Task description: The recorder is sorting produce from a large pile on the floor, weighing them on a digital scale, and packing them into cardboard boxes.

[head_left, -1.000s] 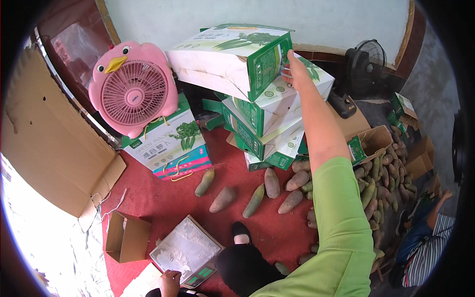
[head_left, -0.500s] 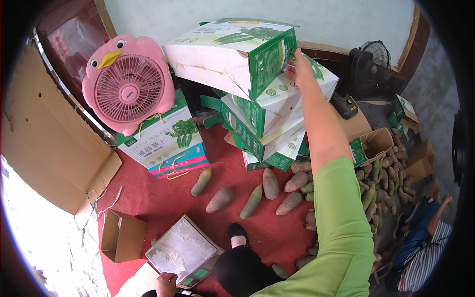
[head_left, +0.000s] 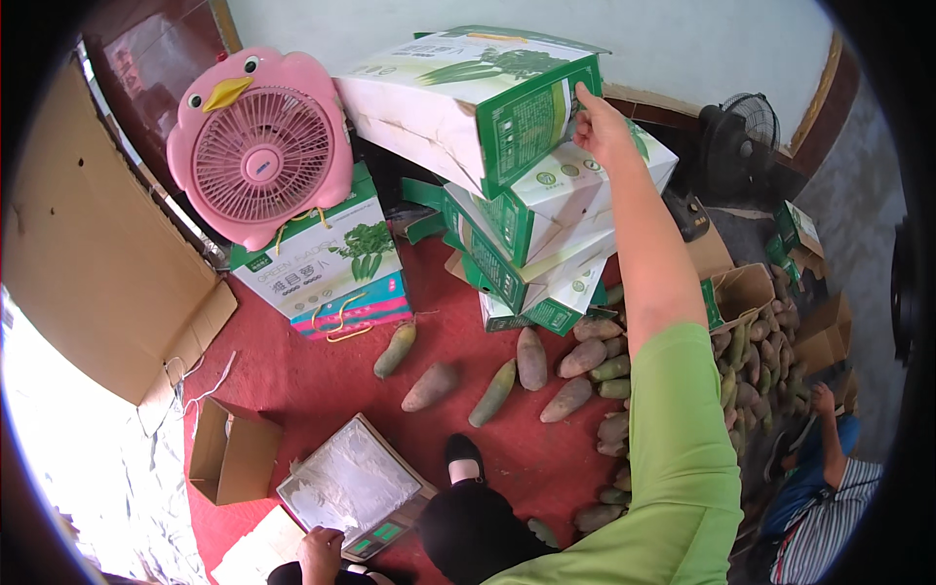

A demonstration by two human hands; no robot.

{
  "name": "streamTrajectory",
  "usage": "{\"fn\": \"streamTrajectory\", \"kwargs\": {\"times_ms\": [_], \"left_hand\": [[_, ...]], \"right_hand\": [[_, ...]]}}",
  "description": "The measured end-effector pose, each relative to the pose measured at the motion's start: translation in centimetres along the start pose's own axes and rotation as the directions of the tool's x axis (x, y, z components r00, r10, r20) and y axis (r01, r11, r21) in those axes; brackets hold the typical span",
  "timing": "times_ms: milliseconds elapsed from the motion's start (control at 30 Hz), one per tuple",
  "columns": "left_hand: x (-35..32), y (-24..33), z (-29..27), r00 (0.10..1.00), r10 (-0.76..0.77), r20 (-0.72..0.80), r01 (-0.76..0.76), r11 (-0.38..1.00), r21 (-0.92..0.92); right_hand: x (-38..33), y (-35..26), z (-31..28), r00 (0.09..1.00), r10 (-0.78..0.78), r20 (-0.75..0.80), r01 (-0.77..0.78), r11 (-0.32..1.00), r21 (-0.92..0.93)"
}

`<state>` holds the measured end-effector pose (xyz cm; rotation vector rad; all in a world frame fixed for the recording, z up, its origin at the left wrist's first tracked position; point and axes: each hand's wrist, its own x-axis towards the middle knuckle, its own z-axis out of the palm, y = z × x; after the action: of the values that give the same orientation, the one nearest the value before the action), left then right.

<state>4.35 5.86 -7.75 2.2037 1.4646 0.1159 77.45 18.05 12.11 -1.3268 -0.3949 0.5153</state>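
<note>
Up at the top of a stack, my right hand (head_left: 597,125) has its fingers closed at the right edge of a white and green carton (head_left: 419,122) with a leafy vegetable print. This carton lies tilted over other white and green cartons (head_left: 585,200), which are stacked askew. At the lower edge is my left hand (head_left: 320,554), its fingers curled, next to a flat weighing scale (head_left: 351,478) with a green-lit display. Whether anything is inside that hand cannot be seen. Several green and purplish radishes (head_left: 531,359) lie on the red floor covering (head_left: 448,292).
A pink bird-shaped fan (head_left: 258,161) stands on a printed carton (head_left: 322,253) at left. A small brown box (head_left: 234,453) sits beside the scale. More radishes (head_left: 756,341) heap up at right, near a black fan (head_left: 736,146) and another person's arm (head_left: 832,439).
The top carton has shifted slightly right and its near corner has turned a little, with my right hand at its edge. The whole view has shifted slightly.
</note>
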Motion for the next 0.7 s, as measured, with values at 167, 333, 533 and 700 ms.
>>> {"fn": "streamTrajectory", "kwargs": {"times_ms": [167, 333, 533, 700], "left_hand": [[-0.8, -0.4, -0.3, 0.999, -0.035, 0.016, 0.035, 0.999, -0.002], [-2.0, -0.4, -1.0, 1.000, -0.013, -0.021, 0.013, 1.000, 0.012], [-2.9, 0.0, -2.3, 0.993, 0.051, -0.107, -0.053, 0.998, -0.017], [-3.5, 0.1, -3.4, 0.984, 0.064, -0.164, -0.081, 0.991, -0.104]], "right_hand": [[-5.0, -2.3, 0.8, 0.964, -0.184, 0.191, 0.162, 0.979, 0.127], [-12.0, -7.0, 0.7, 0.910, -0.375, 0.179, 0.370, 0.927, 0.060], [-24.6, -13.5, 0.6, 0.777, -0.522, 0.351, 0.584, 0.807, -0.093], [-32.9, -14.5, 1.9, 0.692, -0.472, 0.546, 0.657, 0.725, -0.207]]}}
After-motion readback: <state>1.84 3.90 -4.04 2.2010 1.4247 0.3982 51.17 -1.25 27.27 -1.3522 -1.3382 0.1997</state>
